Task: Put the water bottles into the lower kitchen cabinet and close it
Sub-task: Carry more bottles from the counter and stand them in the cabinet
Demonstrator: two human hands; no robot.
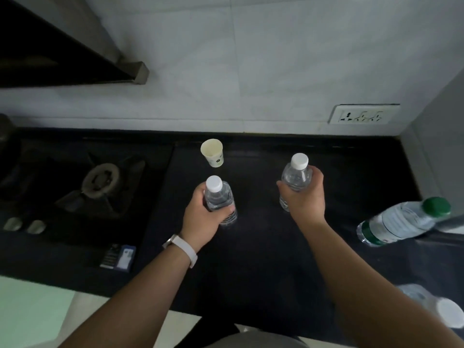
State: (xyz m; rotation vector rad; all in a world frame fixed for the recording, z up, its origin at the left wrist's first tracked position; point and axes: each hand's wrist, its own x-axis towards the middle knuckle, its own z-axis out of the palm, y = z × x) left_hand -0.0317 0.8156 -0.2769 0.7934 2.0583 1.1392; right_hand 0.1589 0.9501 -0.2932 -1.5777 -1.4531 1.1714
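Now gripped: left hand (pixel 203 217) wraps left bottle (pixel 219 197); right hand (pixel 306 197) wraps right bottle (pixel 296 175).
Axes: both upright over tabletop (pixel 263 247).
Cabinet: not in view.

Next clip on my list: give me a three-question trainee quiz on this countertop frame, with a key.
1. Multiple choice: what do the left hand and right hand hold? A) one white-capped bottle each B) one bottle between them C) nothing
2. True or false: a hand grips the green-capped bottle.
3. Name the thing on the counter just beyond the left hand's bottle and to the left of the right hand's bottle.
Key: 1 A; 2 false, it is untouched at the right; 3 the paper cup.
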